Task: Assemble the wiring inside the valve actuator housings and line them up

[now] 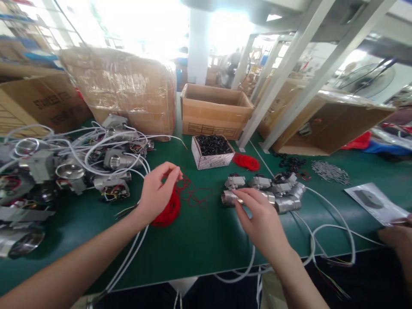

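Note:
My left hand (pixel 158 189) is raised over a heap of thin red rings or cord (pixel 168 213), its fingers curled into a pinch. Loose red strands (pixel 195 195) trail beside the fingertips; what the pinch holds is too fine to make out. My right hand (pixel 262 214) has its thumb and fingers closed around the pipe body of a metal valve (pixel 228 197) with a grey housing on top. This valve is leftmost in a row, and other valves (pixel 288 203) stand against it, partly hidden behind my hand.
Many valves with white cables (pixel 116 161) pile up at left. A small box of black parts (pixel 214 148), a red bundle (pixel 246 162), grey pieces (pixel 330 171) and a plastic bag (pixel 375 201) lie beyond. Cardboard boxes (pixel 215 113) stand behind. Another person's hand (pixel 397 234) is at right.

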The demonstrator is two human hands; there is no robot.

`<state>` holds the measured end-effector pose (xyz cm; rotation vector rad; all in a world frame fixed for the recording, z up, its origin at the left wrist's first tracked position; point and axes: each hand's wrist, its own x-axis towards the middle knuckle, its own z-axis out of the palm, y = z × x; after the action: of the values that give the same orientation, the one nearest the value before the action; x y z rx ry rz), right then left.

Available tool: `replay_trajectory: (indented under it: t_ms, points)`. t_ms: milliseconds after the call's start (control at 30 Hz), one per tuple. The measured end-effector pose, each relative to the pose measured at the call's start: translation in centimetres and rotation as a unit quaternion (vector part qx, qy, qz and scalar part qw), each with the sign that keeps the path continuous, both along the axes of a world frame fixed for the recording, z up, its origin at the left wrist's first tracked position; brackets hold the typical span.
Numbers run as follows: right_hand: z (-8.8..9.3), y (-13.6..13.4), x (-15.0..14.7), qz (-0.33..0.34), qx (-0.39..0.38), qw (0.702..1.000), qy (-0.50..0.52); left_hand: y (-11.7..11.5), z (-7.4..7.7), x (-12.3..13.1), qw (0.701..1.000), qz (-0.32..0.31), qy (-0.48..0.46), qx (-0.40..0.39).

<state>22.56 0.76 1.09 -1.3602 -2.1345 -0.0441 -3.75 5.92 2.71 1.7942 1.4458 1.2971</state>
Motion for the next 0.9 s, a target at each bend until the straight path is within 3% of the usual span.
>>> replay_trajectory:
  t_ms: [133,233,333,433,567,700,800,900]
  points:
    - [0.8,2.8,-3.9,0.008,-0.059,0.985,-0.164,-0.6,-0.7,-2.7,0.999,0.018,0.025,0.036]
    - [0.4,4.5,-6.5,0.001,-0.080,0.972,-0.222,-1.1,-0.9,-4.1,0.997,0.002,0.054,0.063]
    - [-0.6,5.6,-8.1,-0.013,-0.098,0.959,-0.264,-1.0,0.0,-6.0,0.992,0.004,0.081,0.100]
    - [-1.4,6.3,-8.6,-0.014,-0.109,0.952,-0.284,-0.5,1.4,-8.6,0.983,0.063,0.080,0.152]
    - [-1.6,6.9,-8.4,0.000,-0.106,0.956,-0.275,0.0,2.4,-12.2,0.959,0.185,0.028,0.213]
    - [-0.6,7.5,-8.9,0.015,-0.080,0.976,-0.203,0.3,3.5,-15.6,0.933,0.278,0.021,0.229]
    - [0.3,8.0,-10.4,0.041,-0.055,0.989,-0.128,1.9,5.0,-17.7,0.930,0.307,0.068,0.192]
    - [0.6,7.9,-12.3,0.084,-0.042,0.992,-0.078,5.2,6.3,-19.0,0.938,0.297,0.140,0.111]
